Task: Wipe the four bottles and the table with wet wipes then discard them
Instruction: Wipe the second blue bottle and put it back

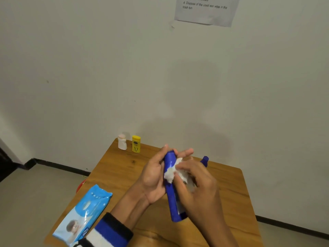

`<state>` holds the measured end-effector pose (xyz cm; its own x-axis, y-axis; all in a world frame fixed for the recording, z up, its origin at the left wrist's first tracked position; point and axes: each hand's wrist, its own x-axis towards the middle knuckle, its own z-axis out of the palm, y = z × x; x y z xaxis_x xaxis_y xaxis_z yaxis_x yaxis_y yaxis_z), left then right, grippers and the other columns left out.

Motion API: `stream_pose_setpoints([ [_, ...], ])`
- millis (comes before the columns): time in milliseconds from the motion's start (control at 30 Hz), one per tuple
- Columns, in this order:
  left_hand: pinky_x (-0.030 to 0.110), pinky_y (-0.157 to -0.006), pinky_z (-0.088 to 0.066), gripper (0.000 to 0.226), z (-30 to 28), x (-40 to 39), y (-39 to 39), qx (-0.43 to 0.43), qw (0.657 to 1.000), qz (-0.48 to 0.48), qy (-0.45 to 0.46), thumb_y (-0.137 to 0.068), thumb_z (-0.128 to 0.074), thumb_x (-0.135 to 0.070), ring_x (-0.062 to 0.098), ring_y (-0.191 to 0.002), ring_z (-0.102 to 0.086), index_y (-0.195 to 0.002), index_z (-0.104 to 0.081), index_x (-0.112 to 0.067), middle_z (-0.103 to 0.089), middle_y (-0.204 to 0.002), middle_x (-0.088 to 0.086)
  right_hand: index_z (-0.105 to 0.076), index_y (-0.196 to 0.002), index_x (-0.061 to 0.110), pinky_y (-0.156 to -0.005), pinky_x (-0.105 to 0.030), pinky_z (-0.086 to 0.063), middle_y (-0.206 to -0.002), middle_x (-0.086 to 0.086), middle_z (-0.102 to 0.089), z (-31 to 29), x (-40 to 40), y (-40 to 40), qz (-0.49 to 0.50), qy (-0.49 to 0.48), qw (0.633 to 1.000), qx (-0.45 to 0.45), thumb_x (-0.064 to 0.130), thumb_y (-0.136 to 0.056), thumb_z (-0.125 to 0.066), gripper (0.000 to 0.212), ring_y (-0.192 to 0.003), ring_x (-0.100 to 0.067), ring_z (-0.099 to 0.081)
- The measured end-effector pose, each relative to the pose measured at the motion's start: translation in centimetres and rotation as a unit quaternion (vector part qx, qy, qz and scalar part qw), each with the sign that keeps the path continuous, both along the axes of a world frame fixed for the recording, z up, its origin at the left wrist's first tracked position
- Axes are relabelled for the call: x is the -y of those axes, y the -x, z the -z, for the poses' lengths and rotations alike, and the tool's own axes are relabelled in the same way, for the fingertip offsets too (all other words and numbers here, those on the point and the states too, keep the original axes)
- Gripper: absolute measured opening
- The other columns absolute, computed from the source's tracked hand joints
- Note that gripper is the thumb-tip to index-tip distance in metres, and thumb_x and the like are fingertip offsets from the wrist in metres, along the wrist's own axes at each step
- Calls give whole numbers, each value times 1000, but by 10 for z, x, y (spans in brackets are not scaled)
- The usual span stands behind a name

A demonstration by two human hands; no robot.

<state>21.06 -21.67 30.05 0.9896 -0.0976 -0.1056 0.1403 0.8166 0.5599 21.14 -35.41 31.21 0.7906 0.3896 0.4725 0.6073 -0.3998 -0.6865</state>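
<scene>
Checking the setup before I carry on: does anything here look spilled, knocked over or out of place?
Nothing looks spilled or damaged. The white bottle and yellow bottle stand upright at the table's far corner. One small oddity: the wet wipes pack overhangs the table's left edge.

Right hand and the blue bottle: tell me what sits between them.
In the head view, a crumpled white wet wipe lies between the right hand and the blue bottle.

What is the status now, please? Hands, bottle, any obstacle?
Left hand grips blue bottle. Right hand presses wet wipe on it. Nothing in the way.
</scene>
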Motion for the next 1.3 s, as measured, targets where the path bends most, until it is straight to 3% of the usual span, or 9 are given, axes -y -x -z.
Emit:
stream_pose_setpoints([
  [67,44,-103,-47,57,-3,9,3,-1,999,36,1,-97,-45,-43,31,-118,-62,-130,-58,1,-62,-131,19,-66,-106,27,-72,-10,-51,-98,16,-67,-12,-4,-8,24,-47,997,-57,31,-83,-77,25,-93,-1,-64],
  [200,47,-103,-46,32,-15,3,2,15,1000,-16,-18,-97,-43,-37,33,-128,-55,-86,-54,-9,-62,-133,20,-69,-105,28,-72,-23,-59,-96,13,-73,-13,-1,-11,7,-68,973,-219,38,-78,-80,31,-89,-3,-70],
  [433,48,-99,-42,55,-6,-12,1,10,999,-46,-20,-78,-67,-64,33,-121,-60,-60,-53,-14,-72,-85,16,-74,-97,10,-67,-28,-57,-88,-8,-78,-4,22,-1,-128,-96,855,-494,20,-72,-80,28,-82,-20,-76],
  [633,50,-100,-47,53,0,7,-3,7,999,-15,-47,-62,-86,-56,35,-114,-65,-63,-55,-13,-73,-86,17,-78,-89,17,-71,-32,-61,-86,1,-78,-19,14,-6,-37,-141,938,-316,14,-82,-78,8,-82,-16,-74],
  [767,51,-112,-37,51,-10,-6,-2,-5,995,-85,55,-78,-68,-60,24,-105,-69,-57,-51,-17,-68,-70,5,-80,-82,23,-63,-34,-58,-79,-1,-77,-3,16,17,-33,-178,937,-298,13,-82,-78,10,-73,-16,-74],
  [867,53,-109,-39,53,-16,-21,1,-13,987,-151,52,-85,-53,-62,23,-103,-70,-55,-49,-18,-63,-64,1,-79,-76,34,-62,-24,-54,-75,5,-77,15,20,32,-1,-169,955,-245,1,-77,-80,33,-67,-4,-69],
  [1000,54,-107,-42,52,-14,-18,4,-12,988,-140,64,-84,-54,-61,24,-100,-71,-55,-50,-18,-62,-62,0,-78,-90,30,-67,-33,-58,-95,13,-75,11,18,30,-38,-112,985,-122,0,-80,-77,32,-86,-13,-71],
  [1133,52,-111,-38,50,-5,-2,8,28,995,-48,86,-75,-72,-58,26,-105,-69,-58,-53,-15,-66,-65,5,-78,-94,26,-72,-46,-60,-91,6,-76,-6,8,11,-59,-125,973,-183,12,-85,-76,17,-84,-18,-72],
  [1300,51,-106,-44,55,-19,-24,6,23,982,-178,53,-86,-52,-62,22,-97,-72,-54,-51,-17,-58,-56,-1,-78,-85,33,-69,-32,-60,-87,11,-76,7,15,26,-68,-138,969,-195,10,-81,-79,24,-82,-11,-72],
])
